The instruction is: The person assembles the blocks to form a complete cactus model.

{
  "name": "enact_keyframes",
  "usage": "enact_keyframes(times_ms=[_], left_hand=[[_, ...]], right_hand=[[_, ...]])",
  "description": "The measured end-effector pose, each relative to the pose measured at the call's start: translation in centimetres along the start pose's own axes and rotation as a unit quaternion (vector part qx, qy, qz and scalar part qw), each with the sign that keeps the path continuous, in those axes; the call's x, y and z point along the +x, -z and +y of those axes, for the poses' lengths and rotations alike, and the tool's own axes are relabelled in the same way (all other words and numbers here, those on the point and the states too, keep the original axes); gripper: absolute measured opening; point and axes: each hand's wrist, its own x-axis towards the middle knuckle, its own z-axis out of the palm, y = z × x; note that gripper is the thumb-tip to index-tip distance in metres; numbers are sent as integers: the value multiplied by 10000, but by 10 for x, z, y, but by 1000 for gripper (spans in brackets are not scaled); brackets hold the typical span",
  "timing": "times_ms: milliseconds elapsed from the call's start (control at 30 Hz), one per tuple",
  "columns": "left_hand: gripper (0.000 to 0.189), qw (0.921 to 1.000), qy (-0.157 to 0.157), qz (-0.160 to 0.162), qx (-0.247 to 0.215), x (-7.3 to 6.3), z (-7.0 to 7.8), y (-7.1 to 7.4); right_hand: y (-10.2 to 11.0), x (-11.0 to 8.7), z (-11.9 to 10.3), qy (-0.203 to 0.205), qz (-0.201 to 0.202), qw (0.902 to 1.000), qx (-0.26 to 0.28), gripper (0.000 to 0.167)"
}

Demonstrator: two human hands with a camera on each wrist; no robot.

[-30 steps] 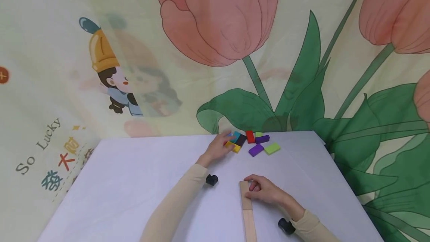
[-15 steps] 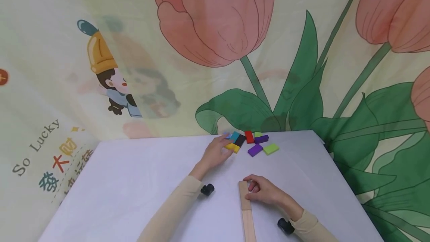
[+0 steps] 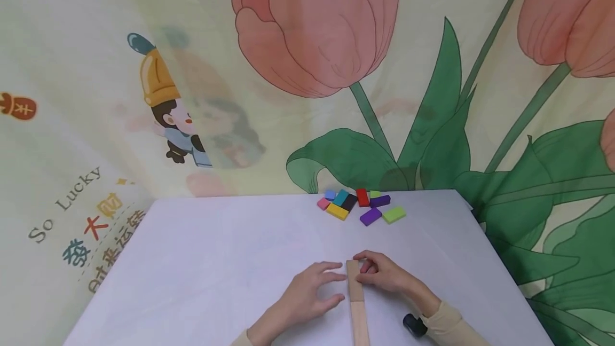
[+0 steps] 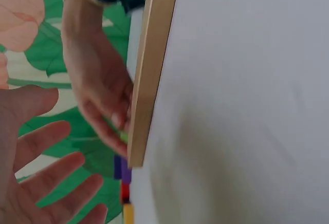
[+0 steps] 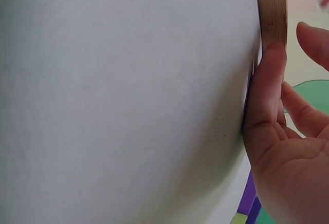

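Observation:
Two pale wooden blocks lie end to end as a narrow strip on the white table: the far wooden block (image 3: 354,288) and the near wooden block (image 3: 359,319). My right hand (image 3: 384,275) is at the far block from the right, its thumb (image 5: 270,77) along the block's side and its index finger bent to the far end. On the strip's other side is my left hand (image 3: 307,293), fingers apart and pointing toward the wood, nothing in its grasp. In the left wrist view, its spread fingers (image 4: 56,172) appear at the lower left.
Several small coloured blocks lie near the table's back edge, among them a yellow block (image 3: 338,211), a red block (image 3: 362,197), a purple block (image 3: 370,216) and a lime-green block (image 3: 394,214). A tulip-print curtain (image 3: 317,31) hangs behind the table (image 3: 216,260).
My left hand has come back from the coloured blocks to the left side of the wooden strip, uncovering a pink and a blue block. My right hand stays at the far wooden block.

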Motion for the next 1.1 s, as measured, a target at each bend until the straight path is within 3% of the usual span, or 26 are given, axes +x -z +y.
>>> enact_keyframes(times_ms=[133, 233, 533, 733, 900, 1100], left_hand=[[32, 9993, -357, -62, -2, -19, 9, -16], [35, 9988, -476, -105, 56, -26, 11, -24], [50, 9989, -294, -370, -24, -36, 9, -50], [53, 9987, -444, -82, 251, -42, 4, -65], [53, 9967, -581, 126, 556, -43, 1, -70], [54, 9974, -493, -9, 531, -42, 1, -69]], right_hand=[[0, 0, 3, 37, 28, 9999, 131, 44], [0, 0, 3, 21, 31, 9997, 238, 42], [-1, 0, 3, -78, -17, 9993, 363, 36], [0, 0, 3, -82, -71, 9991, 410, 36], [1, 2, 5, -125, -92, 9989, 441, 36], [1, 5, 8, -110, -104, 9988, 468, 35]])
